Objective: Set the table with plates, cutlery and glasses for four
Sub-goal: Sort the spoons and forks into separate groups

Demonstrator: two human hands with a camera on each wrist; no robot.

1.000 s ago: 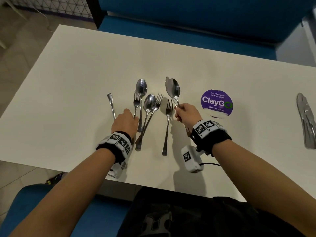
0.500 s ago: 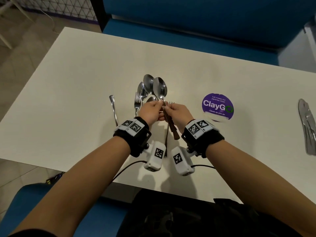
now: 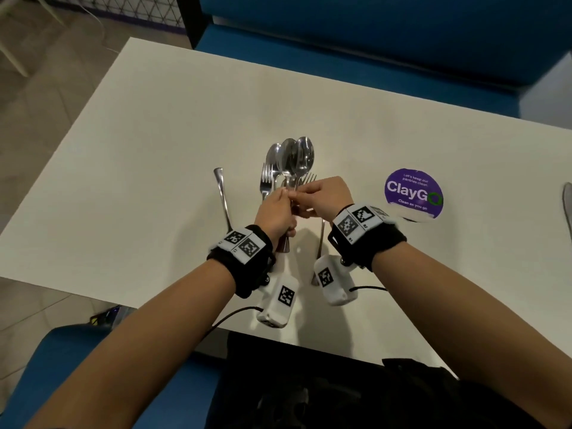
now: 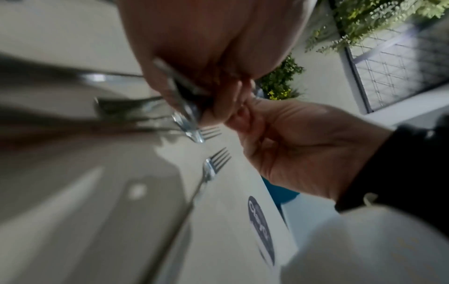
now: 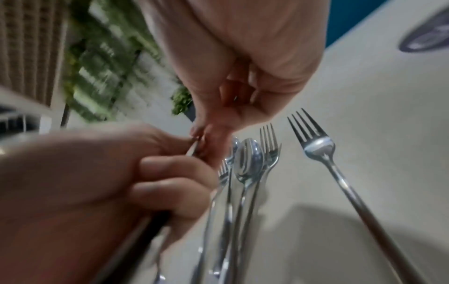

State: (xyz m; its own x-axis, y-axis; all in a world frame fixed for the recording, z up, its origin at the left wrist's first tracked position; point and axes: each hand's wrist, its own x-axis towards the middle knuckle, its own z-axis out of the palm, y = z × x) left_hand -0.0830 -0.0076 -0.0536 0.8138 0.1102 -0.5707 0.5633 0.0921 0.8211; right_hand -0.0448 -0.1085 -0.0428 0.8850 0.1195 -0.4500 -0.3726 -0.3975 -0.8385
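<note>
Two spoons point(image 3: 296, 156) stand side by side above the white table point(image 3: 139, 187), bowls pointing away from me. My left hand point(image 3: 280, 201) grips their handles in a fist, and the handle ends point(image 3: 283, 246) stick out below it. My right hand point(image 3: 309, 198) meets the left one and pinches a spoon's neck between thumb and fingertip point(image 5: 201, 134). Under the hands, more cutlery lies on the table: a spoon point(image 5: 250, 159), a fork point(image 5: 269, 142) beside it and a separate fork point(image 5: 314, 140) to the right. Another fork point(image 3: 266, 182) lies to the left.
One lone handle point(image 3: 221, 193) lies left of the pile, its head hidden by my left wrist. A purple ClayGo sticker point(image 3: 413, 193) sits to the right. Knives point(image 3: 568, 205) lie at the right edge. A blue bench point(image 3: 371, 66) runs along the far side.
A second ago my right hand held one spoon aloft and my left reached into the pile. The hands have since come together, and both spoons now sit in my left fist.
</note>
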